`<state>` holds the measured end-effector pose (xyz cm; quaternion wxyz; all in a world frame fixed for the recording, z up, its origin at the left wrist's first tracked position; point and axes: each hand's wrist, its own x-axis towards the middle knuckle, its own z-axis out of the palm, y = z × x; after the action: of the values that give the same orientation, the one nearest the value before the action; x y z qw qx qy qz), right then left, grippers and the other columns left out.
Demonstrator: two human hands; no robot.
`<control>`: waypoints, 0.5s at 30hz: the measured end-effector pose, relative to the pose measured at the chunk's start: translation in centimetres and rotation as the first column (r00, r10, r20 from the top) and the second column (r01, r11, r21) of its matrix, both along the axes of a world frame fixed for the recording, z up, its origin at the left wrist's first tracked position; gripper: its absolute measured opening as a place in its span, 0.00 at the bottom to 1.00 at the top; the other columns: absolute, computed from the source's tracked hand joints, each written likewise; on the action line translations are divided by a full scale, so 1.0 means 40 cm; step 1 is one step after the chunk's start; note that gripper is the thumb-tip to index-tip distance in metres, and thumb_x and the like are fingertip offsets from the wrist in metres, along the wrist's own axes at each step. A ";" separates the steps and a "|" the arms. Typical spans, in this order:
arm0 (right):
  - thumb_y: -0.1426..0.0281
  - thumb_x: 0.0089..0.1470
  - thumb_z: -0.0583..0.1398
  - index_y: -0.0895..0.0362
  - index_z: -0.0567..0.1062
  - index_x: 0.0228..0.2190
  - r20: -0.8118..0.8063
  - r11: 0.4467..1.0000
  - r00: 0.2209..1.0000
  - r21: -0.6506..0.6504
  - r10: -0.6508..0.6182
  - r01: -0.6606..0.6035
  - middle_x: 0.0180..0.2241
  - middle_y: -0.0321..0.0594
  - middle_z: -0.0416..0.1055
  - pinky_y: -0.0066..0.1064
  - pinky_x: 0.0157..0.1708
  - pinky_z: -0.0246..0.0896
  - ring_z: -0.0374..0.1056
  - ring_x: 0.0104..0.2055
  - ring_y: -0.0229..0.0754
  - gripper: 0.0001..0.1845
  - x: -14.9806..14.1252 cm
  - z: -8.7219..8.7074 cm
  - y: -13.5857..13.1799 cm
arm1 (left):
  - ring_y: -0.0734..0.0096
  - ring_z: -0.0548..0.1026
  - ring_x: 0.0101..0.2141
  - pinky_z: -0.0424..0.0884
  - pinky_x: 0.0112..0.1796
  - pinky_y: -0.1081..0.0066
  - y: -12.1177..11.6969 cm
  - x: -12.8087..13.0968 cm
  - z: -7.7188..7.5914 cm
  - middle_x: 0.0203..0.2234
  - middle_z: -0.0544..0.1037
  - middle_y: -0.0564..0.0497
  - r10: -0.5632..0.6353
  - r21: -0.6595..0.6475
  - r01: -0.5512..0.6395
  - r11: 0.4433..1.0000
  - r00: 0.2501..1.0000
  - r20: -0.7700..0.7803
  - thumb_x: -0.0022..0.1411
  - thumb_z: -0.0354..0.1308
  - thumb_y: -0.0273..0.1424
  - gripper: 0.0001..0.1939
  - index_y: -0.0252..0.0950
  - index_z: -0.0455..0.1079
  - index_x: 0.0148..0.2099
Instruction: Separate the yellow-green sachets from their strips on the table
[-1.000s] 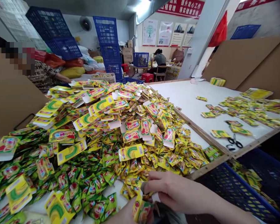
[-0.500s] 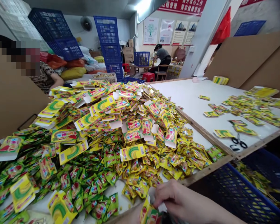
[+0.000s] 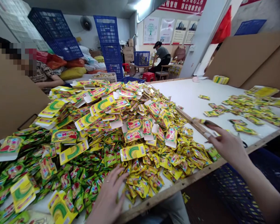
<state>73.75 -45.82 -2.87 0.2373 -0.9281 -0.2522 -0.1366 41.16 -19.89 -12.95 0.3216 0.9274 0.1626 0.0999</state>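
Note:
My left hand point(image 3: 109, 193) reaches in at the bottom with its fingers apart. It is over small green candy packets point(image 3: 93, 186) and beside yellow candy packets point(image 3: 142, 183), holding nothing I can see. Above the wooden divider point(image 3: 189, 116) is my right hand point(image 3: 226, 144), its thumb and fingers stretched apart. A small candy box point(image 3: 198, 120), smeared by motion, is just off its fingertips; contact is unclear. Yellow and green open-flapped candy boxes point(image 3: 102, 104) lie heaped on the packets.
Filled boxes point(image 3: 242, 107) lie scattered on the right white tabletop point(image 3: 182, 90). Scissors point(image 3: 244, 144) are mostly hidden behind my right hand. A blue crate point(image 3: 240, 189) stands below the table's wooden edge point(image 3: 177, 190). Co-workers sit at left and in the back.
My right hand has swung from the bottom middle to the right, over the divider, with the box it was handling. My left hand has come up over the packets and spread its fingers.

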 end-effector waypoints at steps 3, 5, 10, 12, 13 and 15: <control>0.70 0.53 0.50 0.61 0.69 0.48 0.170 0.979 0.972 -0.149 0.162 -0.137 0.47 0.53 0.68 0.39 0.42 0.62 0.68 0.44 0.49 0.21 0.011 -0.035 0.027 | 0.51 0.62 0.55 0.62 0.51 0.50 0.094 -0.047 -0.074 0.54 0.67 0.44 0.032 0.337 -0.033 0.941 0.999 0.008 0.56 0.53 0.28 0.20 0.44 0.66 0.52; 0.69 0.52 0.52 0.59 0.71 0.45 0.078 0.896 0.912 -0.238 0.403 -0.376 0.46 0.49 0.70 0.39 0.46 0.60 0.65 0.49 0.48 0.19 -0.059 -0.104 0.077 | 0.54 0.65 0.53 0.66 0.48 0.52 0.122 -0.062 -0.103 0.50 0.72 0.47 0.018 0.413 -0.032 0.910 0.999 0.037 0.57 0.52 0.29 0.16 0.46 0.69 0.48; 0.70 0.46 0.59 0.60 0.74 0.40 -0.017 0.750 0.851 -0.464 0.525 -0.472 0.51 0.54 0.65 0.54 0.50 0.50 0.54 0.56 0.60 0.16 -0.210 -0.256 0.157 | 0.58 0.71 0.48 0.67 0.47 0.60 0.099 -0.064 -0.068 0.44 0.76 0.48 0.238 0.172 -0.268 0.948 0.955 0.180 0.60 0.50 0.33 0.13 0.41 0.69 0.47; 0.77 0.48 0.56 0.61 0.75 0.37 -0.015 0.781 0.863 -0.417 0.506 -0.465 0.47 0.53 0.69 0.50 0.50 0.52 0.57 0.54 0.57 0.13 -0.214 -0.246 0.161 | 0.62 0.76 0.39 0.71 0.39 0.67 0.076 -0.050 -0.031 0.41 0.77 0.47 0.387 -0.068 -0.381 0.922 0.915 0.115 0.61 0.47 0.36 0.15 0.39 0.68 0.48; 0.80 0.48 0.54 0.60 0.74 0.36 -0.037 0.795 0.859 -0.358 0.511 -0.489 0.43 0.52 0.71 0.47 0.48 0.55 0.60 0.51 0.54 0.14 -0.213 -0.222 0.163 | 0.64 0.77 0.34 0.72 0.35 0.69 0.064 -0.038 -0.011 0.39 0.78 0.48 0.409 -0.179 -0.395 0.901 0.911 0.049 0.61 0.47 0.38 0.17 0.38 0.67 0.48; 0.83 0.49 0.49 0.60 0.72 0.37 -0.136 0.767 0.791 -0.194 0.596 -0.612 0.38 0.48 0.71 0.38 0.44 0.60 0.65 0.45 0.46 0.17 -0.227 -0.154 0.171 | 0.65 0.76 0.31 0.71 0.30 0.72 0.039 -0.005 0.026 0.35 0.79 0.49 0.334 -0.342 -0.331 0.879 0.941 -0.051 0.61 0.48 0.39 0.17 0.38 0.70 0.46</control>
<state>64.68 -39.00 -9.03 0.1691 -0.8225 -0.5431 0.0078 40.95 -18.32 -11.89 0.4582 0.8142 0.3330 0.1278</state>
